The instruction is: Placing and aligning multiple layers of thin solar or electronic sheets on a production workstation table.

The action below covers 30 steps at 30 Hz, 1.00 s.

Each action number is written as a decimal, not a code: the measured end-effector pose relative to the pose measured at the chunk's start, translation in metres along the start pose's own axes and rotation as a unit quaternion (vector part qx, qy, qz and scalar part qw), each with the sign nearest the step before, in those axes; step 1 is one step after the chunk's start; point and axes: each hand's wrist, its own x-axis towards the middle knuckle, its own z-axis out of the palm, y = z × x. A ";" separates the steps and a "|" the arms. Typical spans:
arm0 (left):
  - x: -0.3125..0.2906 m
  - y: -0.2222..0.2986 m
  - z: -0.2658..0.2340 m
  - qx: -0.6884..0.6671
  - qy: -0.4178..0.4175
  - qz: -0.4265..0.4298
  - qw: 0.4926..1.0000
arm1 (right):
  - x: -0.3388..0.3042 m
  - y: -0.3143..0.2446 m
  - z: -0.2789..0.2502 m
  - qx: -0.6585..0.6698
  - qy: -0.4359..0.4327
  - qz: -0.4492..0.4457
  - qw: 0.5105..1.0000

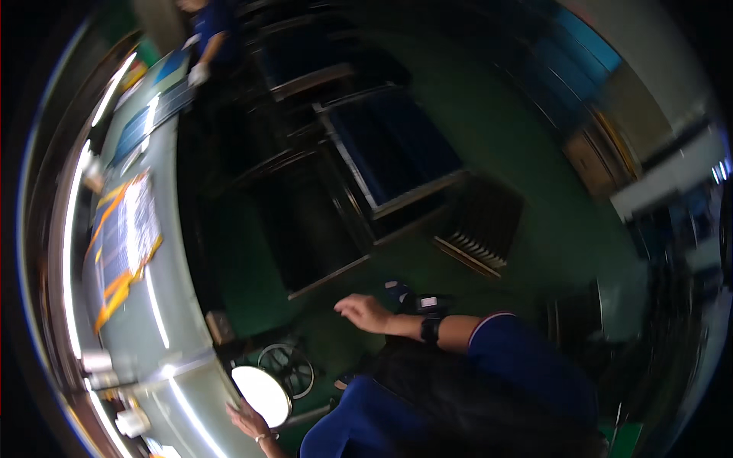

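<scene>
At the lower left, my left hand (246, 420) is at the edge of the long grey worktable (183, 305), its fingers stretched out and holding nothing I can see. Beside it is a bright white round disc (263, 395) that looks like a stool seat. My right hand (363, 313) hangs in the air over the dark green floor, away from the table. Its fingers are loosely extended, slightly blurred, with no object visible in them. A dark watch (430, 328) is on the right wrist. Whether the left hand touches the table or the disc I cannot tell.
A dark panel with orange-yellow edging (126, 244) lies on the worktable. A spoked wheel or ring (286, 370) is beside the disc. Dark flat carts or racks (393, 145) and a slatted stack (481, 221) stand on the floor. Another person (214, 34) is at the table's far end.
</scene>
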 end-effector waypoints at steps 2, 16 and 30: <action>0.014 0.047 0.007 0.110 0.010 -0.095 0.989 | -0.003 0.035 -0.078 -0.012 0.166 0.074 0.983; 0.045 0.071 0.019 0.039 -0.196 -0.081 0.976 | -0.019 0.445 -0.403 -0.126 0.317 0.587 0.734; -0.008 0.085 0.030 0.170 -0.241 0.031 0.955 | -0.022 0.525 -0.420 -0.333 0.248 0.546 0.728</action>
